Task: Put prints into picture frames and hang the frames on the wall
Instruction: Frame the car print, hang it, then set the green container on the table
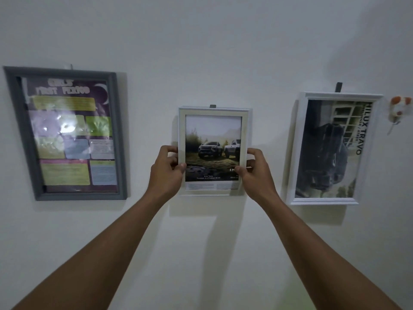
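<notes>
A small white frame with a print of two cars sits against the white wall at the centre, just below a small dark hook. My left hand grips its left edge, thumb on the front. My right hand grips its right edge the same way. The lower corners of the frame are hidden by my fingers.
A grey frame with a colourful purple poster hangs at the left. A taller white frame with a truck print turned sideways hangs at the right from a dark hook. A small orange-and-white ornament hangs at the far right.
</notes>
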A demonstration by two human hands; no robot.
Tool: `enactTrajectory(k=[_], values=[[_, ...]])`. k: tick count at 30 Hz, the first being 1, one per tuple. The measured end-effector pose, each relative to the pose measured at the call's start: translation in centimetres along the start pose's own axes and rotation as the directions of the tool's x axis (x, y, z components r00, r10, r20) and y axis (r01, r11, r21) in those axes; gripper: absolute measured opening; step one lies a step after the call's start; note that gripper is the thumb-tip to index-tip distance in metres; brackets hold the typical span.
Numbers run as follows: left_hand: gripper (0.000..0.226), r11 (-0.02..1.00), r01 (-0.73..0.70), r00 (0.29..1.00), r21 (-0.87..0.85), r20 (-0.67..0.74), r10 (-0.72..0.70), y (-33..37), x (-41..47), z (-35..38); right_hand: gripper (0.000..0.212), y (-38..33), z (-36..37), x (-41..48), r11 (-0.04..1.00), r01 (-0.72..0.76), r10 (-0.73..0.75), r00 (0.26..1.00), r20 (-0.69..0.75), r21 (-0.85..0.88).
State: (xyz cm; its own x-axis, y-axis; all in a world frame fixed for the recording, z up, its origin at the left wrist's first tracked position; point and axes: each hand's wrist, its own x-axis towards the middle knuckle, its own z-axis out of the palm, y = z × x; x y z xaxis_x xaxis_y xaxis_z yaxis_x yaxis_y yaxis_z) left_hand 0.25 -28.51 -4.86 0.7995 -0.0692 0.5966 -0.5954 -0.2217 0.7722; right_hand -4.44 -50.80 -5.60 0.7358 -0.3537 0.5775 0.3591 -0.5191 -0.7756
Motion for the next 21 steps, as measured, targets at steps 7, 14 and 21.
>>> enactTrajectory(k=[7,14,21], values=[[0.070,0.995,-0.065,0.997,-0.069,0.046,0.069,0.9,-0.6,-0.9,0.074,0.0,-0.8,-0.3,0.991,0.116,-0.119,0.992,0.041,0.069],[0.077,0.995,-0.088,0.994,-0.044,0.060,0.091,2.4,-3.2,-2.6,0.075,-2.0,-2.0,-2.8,0.987,0.120,-0.131,0.986,0.105,0.105],[0.075,0.995,0.053,0.990,-0.080,0.134,-0.042,0.8,-9.6,-6.0,0.076,-3.0,-1.6,-11.2,0.994,-0.003,-0.020,0.978,0.209,0.109]])
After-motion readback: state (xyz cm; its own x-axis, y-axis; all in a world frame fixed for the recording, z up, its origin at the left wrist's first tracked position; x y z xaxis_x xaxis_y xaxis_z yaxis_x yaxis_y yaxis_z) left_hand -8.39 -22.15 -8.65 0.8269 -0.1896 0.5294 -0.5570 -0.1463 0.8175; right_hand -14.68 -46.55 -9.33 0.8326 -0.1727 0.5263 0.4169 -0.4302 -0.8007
